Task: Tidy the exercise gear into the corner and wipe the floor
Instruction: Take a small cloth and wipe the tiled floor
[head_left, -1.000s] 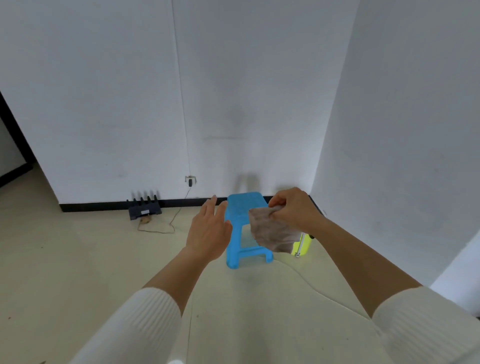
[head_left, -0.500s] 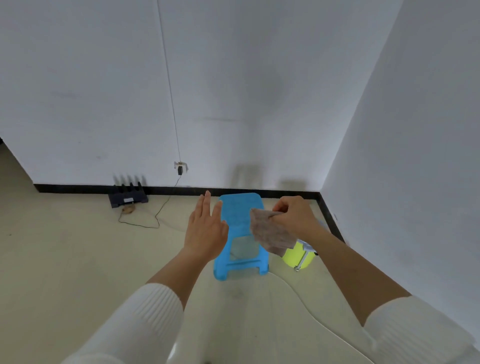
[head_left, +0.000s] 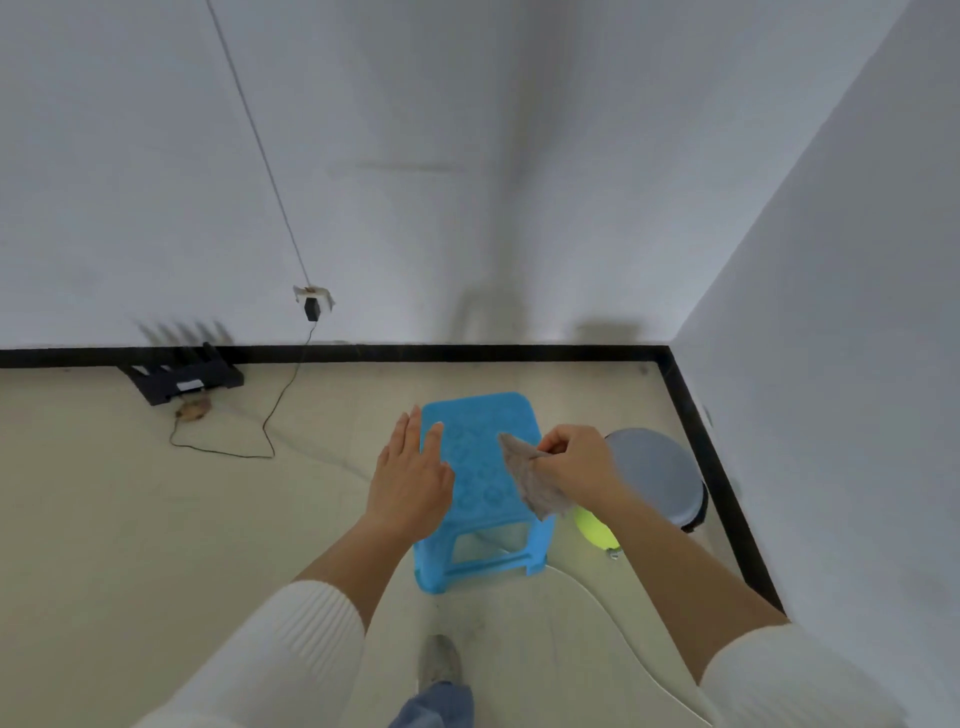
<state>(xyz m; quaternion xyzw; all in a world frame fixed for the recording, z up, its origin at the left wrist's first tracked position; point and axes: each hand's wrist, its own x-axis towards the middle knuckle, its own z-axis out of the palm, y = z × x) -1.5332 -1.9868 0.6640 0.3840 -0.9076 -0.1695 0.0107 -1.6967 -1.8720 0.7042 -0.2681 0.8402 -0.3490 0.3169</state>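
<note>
A blue plastic stool (head_left: 480, 467) stands on the floor near the room's corner. My right hand (head_left: 576, 465) pinches a crumpled brown-grey cloth (head_left: 530, 480) above the stool's right side. My left hand (head_left: 410, 478) hovers flat with fingers apart over the stool's left edge, holding nothing. To the right of the stool, in the corner, sits a round grey disc-shaped object (head_left: 657, 473), and a yellow-green object (head_left: 595, 527) peeks out beneath my right forearm, partly hidden.
A black multi-pronged device (head_left: 182, 376) lies by the back wall with a thin black cable (head_left: 270, 431) running to a wall plug (head_left: 313, 306). A white cord (head_left: 608, 608) curves across the beige floor. My shoe (head_left: 439, 660) is below. Black skirting (head_left: 727, 499) edges the walls.
The view has tipped down and come closer to the corner, revealing the grey disc. Both hands stay over the stool, the right still holding the cloth.
</note>
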